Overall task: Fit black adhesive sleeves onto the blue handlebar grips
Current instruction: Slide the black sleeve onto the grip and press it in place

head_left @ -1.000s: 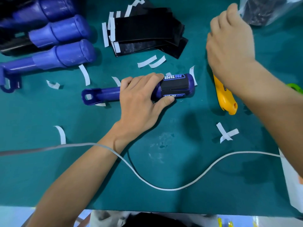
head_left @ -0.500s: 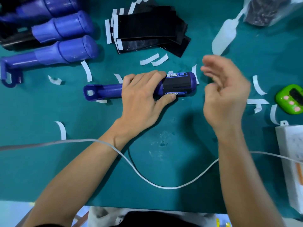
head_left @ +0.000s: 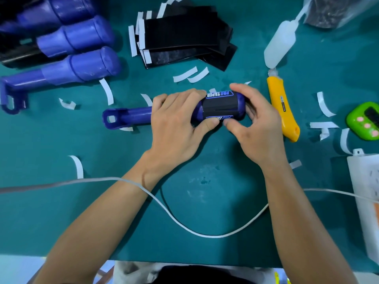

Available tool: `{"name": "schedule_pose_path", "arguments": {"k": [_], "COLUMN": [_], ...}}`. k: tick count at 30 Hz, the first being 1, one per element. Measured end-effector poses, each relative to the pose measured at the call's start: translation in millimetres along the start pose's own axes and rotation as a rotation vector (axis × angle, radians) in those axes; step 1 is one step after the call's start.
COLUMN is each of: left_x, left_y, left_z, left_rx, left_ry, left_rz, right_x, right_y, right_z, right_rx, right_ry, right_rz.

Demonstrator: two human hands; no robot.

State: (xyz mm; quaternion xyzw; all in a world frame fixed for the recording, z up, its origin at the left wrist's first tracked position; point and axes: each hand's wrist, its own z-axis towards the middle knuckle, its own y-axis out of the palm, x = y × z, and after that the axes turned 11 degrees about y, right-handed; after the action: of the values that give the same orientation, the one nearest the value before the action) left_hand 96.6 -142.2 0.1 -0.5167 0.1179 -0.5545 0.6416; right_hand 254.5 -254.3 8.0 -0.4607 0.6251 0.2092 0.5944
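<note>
1. Head view: the blue grip [head_left: 131, 117] lies on its side on the green mat [head_left: 102, 212], its fat end wrapped by the black sleeve [head_left: 219, 108]. The left hand [head_left: 176, 128] curls over the grip's middle. The right hand [head_left: 256, 128] pinches the sleeved end, thumb beneath and fingers over the top.
2. The sleeve's seam seems to sit near the two thumbs. Uneven thumb pressure could leave it lifted or wrinkled, and adhesive probably won't forgive a second try.
3. If the left hand slackens, the round grip may roll and skew the printed bands.
4. The yellow knife [head_left: 284, 111] lies just past the sleeved end, beside the right hand's fingers — a sliding hand could knock it.
5. Loose white backing strips [head_left: 184, 74] lie near the grip's far side and could catch under an unsealed edge.
</note>
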Motion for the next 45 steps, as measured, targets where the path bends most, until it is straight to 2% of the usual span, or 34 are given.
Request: {"name": "schedule_pose_path", "arguments": {"k": [14,37,45], "left_x": [9,8,12], "left_y": [2,-1,1], "left_z": [0,-5,-4], "left_rx": [-0.001,-0.007,0.007], "left_ry": [-0.091,-0.056,-0.101], "left_rz": [0.052,0.003,0.008], "right_x": [2,-3,-4], "right_y": [1,7,9], "right_z": [-6,-14,-16], "right_rx": [0.048,0.035,0.042], "right_ry": [-0.007,0.089,0.109], "right_rz": [-0.019,0.168,0.257]}}
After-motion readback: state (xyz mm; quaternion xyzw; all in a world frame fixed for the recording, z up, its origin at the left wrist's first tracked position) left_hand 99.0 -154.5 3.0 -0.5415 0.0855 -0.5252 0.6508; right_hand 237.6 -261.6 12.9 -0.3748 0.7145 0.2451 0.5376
